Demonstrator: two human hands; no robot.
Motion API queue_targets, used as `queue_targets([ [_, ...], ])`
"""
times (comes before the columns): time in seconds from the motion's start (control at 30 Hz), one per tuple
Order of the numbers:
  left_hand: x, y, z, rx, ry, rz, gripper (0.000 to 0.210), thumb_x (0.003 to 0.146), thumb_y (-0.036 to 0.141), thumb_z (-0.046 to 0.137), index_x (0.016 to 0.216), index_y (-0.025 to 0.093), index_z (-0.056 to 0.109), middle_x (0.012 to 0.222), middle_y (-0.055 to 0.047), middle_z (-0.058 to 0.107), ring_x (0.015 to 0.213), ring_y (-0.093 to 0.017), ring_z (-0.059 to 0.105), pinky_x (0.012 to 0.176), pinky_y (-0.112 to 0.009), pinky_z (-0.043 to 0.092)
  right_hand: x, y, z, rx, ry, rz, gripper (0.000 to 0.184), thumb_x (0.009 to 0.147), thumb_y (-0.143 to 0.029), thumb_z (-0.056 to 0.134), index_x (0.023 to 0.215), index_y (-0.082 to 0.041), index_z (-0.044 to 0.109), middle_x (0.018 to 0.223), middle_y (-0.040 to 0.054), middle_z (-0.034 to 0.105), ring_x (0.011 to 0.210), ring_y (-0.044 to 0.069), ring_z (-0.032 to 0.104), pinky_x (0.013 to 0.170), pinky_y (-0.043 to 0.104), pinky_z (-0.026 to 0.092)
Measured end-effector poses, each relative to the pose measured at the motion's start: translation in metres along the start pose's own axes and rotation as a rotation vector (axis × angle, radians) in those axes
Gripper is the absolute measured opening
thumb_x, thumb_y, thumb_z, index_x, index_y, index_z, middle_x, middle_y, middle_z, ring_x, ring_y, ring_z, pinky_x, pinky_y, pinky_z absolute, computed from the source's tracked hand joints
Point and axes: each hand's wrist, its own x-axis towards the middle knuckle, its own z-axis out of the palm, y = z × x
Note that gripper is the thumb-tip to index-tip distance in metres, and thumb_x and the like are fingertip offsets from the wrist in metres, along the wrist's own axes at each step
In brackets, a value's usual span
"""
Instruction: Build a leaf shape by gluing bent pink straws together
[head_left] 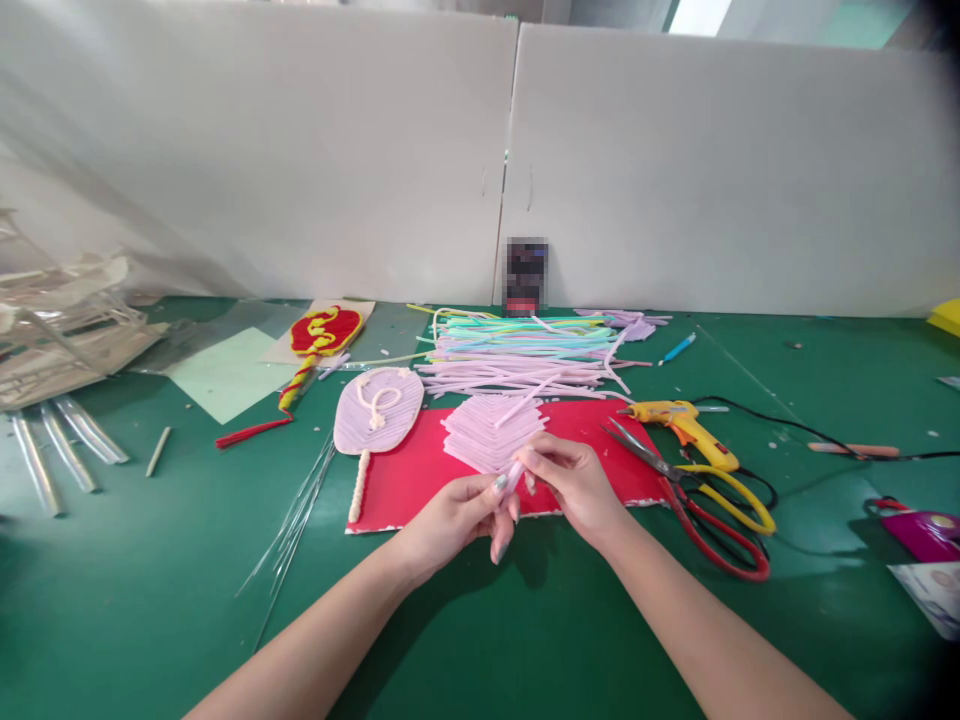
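Note:
My left hand (457,515) and my right hand (576,482) meet over the front edge of a red board (412,490). Both pinch a short lilac pipe cleaner (514,478), partly hidden by the fingers. Just beyond them, lilac pipe cleaners laid in a chevron form a leaf-like panel (491,432) on the board. One loose lilac strip lies across its top right. To the left rests a lilac fan (382,412) with a cream twisted handle (361,487) and a curled cream cord on its face. Behind the board is a pile of pipe cleaners (517,355) in lilac, mint and yellow.
Scissors (720,515) lie beside a yellow glue gun (686,425) at right, its black cord trailing. A red and yellow fan (326,332), thin wires (296,525) and clear glue sticks (67,445) are at left. A white partition (300,150) closes off the back.

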Motion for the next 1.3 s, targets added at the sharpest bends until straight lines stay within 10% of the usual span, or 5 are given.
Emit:
queue_targets([
  [1.3,-0.0041,-0.0020,-0.0023,-0.011,-0.137,0.030,0.038,0.090,0.051,0.046,0.074,0.016,0.045,0.051,0.006,0.037,0.045,-0.008,0.039,0.047,-0.021,0.032,-0.0004,-0.0023,0.0004,0.163,0.057,0.043,0.015,0.069,-0.035,0.076,0.068,-0.021,0.072,0.057,-0.0021,0.056,0.051,0.008,0.050,0.051,0.023,0.043],
])
